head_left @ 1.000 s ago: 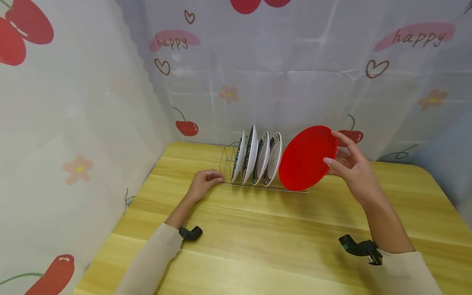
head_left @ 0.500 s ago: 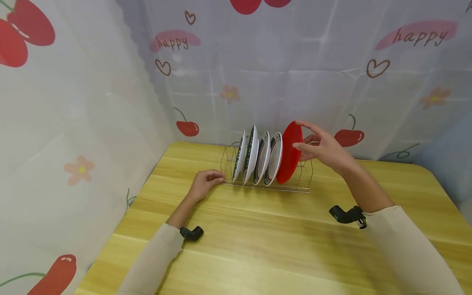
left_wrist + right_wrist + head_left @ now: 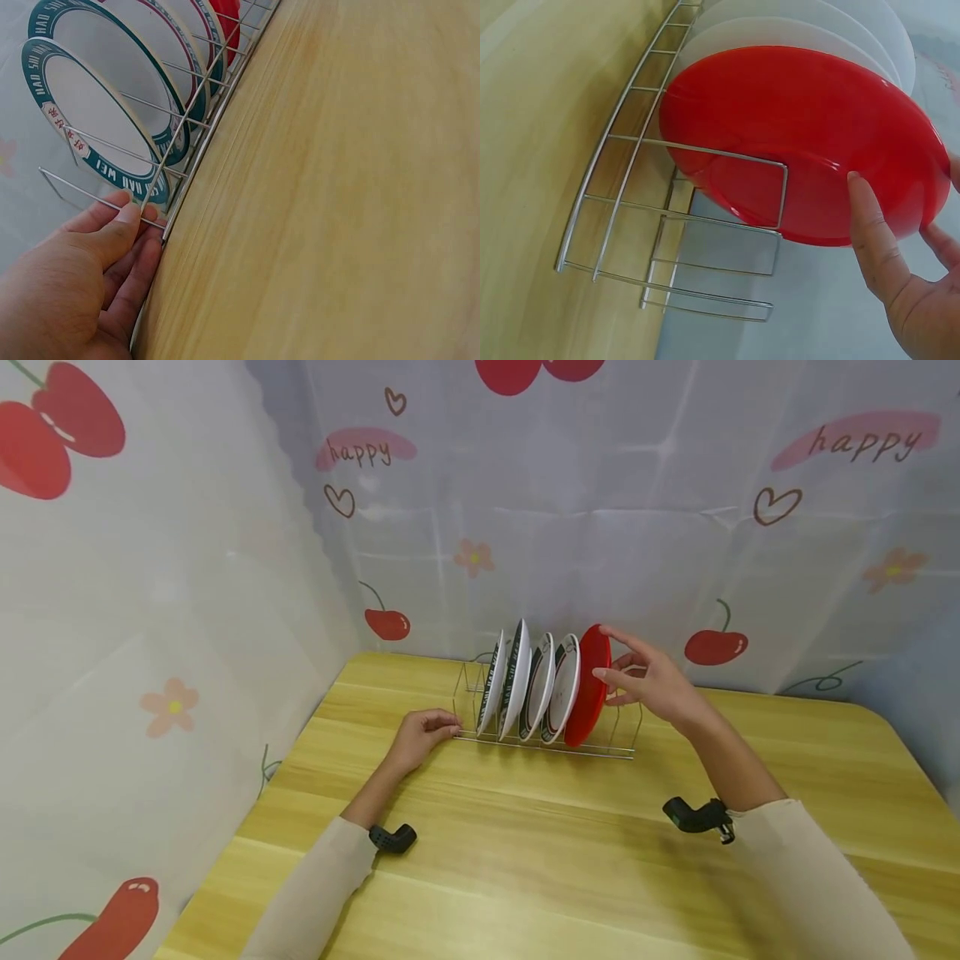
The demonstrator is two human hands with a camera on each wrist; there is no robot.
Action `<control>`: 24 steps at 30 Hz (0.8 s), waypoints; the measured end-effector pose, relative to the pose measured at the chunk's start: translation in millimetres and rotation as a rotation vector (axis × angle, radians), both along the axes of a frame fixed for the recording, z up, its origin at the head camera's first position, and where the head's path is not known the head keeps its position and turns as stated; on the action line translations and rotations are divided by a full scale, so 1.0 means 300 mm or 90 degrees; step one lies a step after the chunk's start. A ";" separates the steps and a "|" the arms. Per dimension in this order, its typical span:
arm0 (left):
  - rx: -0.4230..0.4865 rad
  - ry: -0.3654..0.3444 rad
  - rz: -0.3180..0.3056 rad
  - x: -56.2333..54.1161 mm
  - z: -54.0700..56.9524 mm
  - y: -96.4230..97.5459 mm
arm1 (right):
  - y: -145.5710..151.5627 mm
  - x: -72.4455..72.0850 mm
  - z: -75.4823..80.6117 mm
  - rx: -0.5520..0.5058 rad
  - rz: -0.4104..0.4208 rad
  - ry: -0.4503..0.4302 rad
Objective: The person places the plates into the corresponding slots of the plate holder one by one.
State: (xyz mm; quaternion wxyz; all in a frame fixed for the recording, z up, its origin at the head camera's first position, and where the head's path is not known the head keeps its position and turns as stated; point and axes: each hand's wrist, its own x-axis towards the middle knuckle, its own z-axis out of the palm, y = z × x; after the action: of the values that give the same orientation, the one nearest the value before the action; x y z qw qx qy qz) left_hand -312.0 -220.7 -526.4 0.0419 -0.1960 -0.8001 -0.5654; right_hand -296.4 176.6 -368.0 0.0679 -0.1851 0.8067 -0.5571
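A wire dish rack [image 3: 618, 755] stands on the table with a row of upright plates. At its left end my left hand [image 3: 420, 739] pinches the end wire between thumb and fingers, seen close up in the left wrist view. The red plate [image 3: 795, 135] stands on edge in the rack, right of the white ones and leaning slightly. My right hand [image 3: 652, 685] holds it by its upper right edge, thumb on one face and fingers on the other. Several white plates [image 3: 97, 112] with dark green lettered rims fill the slots to the left.
The wooden table [image 3: 510, 860] extends in front of the rack. Behind it hangs a pale curtain [image 3: 600, 552] with cherries and "happy" printed on it. Bare wire slots [image 3: 720, 217] lie right of the red plate.
My right hand has brought the red plate leftward, turned it edge-on and lowered it into the rack beside the white plates. My left hand has stayed at the rack's end.
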 end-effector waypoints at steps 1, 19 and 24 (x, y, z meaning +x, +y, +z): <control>0.002 -0.001 -0.002 -0.001 0.001 -0.001 | -0.001 0.003 -0.004 0.001 -0.001 0.006; 0.018 0.006 -0.011 -0.016 -0.032 -0.009 | 0.070 0.104 -0.070 -0.057 -0.153 0.119; 0.016 0.004 -0.002 -0.015 -0.028 -0.009 | 0.126 0.098 -0.094 -0.015 -0.178 0.070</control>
State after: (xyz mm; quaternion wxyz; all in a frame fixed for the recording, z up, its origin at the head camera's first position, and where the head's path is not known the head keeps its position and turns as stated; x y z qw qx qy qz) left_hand -316.6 -223.6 -534.8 0.0464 -0.1985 -0.7924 -0.5750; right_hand -267.0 214.3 -396.3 -0.0564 -0.1021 0.8203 -0.5599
